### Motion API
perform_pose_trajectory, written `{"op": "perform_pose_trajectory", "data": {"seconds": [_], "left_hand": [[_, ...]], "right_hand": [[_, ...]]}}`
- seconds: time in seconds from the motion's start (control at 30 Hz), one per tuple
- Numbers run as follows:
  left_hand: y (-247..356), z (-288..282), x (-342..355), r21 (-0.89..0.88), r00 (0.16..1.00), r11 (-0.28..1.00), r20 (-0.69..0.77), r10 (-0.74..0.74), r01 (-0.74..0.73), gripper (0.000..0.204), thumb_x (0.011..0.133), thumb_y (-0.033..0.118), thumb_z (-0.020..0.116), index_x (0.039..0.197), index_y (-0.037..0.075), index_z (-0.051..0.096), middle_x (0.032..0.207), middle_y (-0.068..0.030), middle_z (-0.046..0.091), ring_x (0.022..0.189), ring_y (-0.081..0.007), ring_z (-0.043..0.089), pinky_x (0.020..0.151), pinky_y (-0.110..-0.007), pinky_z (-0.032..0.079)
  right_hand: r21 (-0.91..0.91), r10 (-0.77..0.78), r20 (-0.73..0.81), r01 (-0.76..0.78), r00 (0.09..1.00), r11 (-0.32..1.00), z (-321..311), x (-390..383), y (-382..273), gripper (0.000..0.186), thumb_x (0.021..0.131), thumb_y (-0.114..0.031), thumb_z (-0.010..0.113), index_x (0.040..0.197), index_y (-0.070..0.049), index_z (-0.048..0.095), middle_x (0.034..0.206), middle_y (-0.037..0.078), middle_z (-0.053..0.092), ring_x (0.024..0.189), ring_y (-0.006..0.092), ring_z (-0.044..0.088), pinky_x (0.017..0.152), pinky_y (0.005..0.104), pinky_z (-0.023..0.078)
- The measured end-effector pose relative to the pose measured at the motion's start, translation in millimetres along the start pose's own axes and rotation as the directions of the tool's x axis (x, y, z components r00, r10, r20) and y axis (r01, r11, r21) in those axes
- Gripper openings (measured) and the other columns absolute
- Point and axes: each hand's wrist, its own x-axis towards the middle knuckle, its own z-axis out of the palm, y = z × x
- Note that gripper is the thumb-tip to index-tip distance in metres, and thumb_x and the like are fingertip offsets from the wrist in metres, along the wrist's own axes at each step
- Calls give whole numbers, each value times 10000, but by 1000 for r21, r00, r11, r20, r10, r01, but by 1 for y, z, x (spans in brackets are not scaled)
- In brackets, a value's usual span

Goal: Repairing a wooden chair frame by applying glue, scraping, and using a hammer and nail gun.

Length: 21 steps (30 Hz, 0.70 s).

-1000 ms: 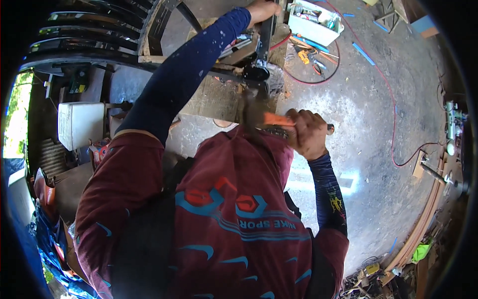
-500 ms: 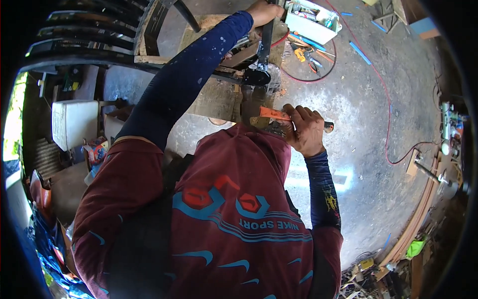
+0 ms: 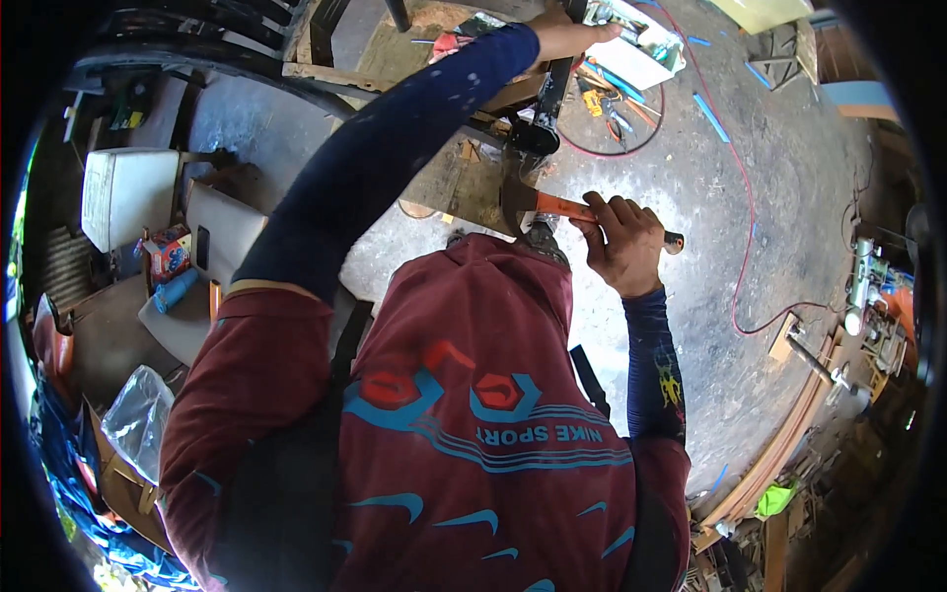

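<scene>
My left hand point(image 3: 570, 37) reaches to the top of the view and is closed around a black wooden bar point(image 3: 552, 94) of a slatted black chair frame point(image 3: 326, 71). Its fingers are partly hidden behind the bar. My right hand point(image 3: 627, 242) grips the orange-and-black handle of a hammer point(image 3: 560, 205). The hammer's dark metal head points left, just below the bar's rounded black end. Under the frame lies a worn wooden board point(image 3: 454, 187).
A white bin point(image 3: 636, 59) of supplies stands beyond my left hand, with a yellow-handled tool point(image 3: 592, 102) nearby. A red hose point(image 3: 747, 222) crosses the concrete floor. Long wooden strips point(image 3: 779, 449) lie at right. A white plastic chair point(image 3: 212, 232) stands left.
My right hand and the hammer have moved slightly right, and the hammer head is a little higher. My left hand and the black bar appear farther right, with the whole view shifted.
</scene>
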Motion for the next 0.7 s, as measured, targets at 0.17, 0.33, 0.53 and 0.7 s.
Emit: {"op": "perform_pose_trajectory", "data": {"seconds": [0.17, 0.33, 0.53, 0.7], "left_hand": [[-49, 42, 58, 158, 993, 985, -89, 78, -63, 458, 896, 406, 698, 882, -48, 763, 942, -261, 759, 866, -327, 763, 807, -430, 601], [-65, 41, 62, -6, 998, 998, 12, 55, -55, 437, 920, 346, 657, 921, -83, 744, 952, -251, 764, 844, -322, 765, 778, -401, 591], [-23, 22, 24, -56, 988, 998, -151, 28, -37, 470, 916, 337, 657, 1024, -115, 721, 978, -307, 751, 919, -385, 771, 804, -428, 604], [-14, 0, 8, -83, 987, 987, 77, 142, -135, 337, 860, 357, 763, 1034, 68, 772, 941, -131, 779, 890, -266, 740, 787, -426, 574]], "right_hand": [[29, 50, -55, -49, 997, 998, 1, 2, -8, 366, 905, -310, 763, 1206, -104, 731, 794, 53, 607, 702, 254, 617, 630, 418, 440], [60, -1, -18, 2, 1000, 998, -12, -3, -16, 342, 870, -310, 774, 1171, -148, 744, 804, 27, 611, 702, 242, 625, 613, 418, 429], [-42, 111, -46, -113, 993, 993, -7, -11, -24, 200, 992, -301, 705, 1099, -134, 733, 756, 47, 607, 658, 262, 636, 577, 432, 450], [-6, 154, -74, -155, 985, 988, 8, -18, -36, 193, 982, -287, 730, 1115, -146, 730, 768, 53, 617, 672, 271, 650, 578, 431, 453]]}}
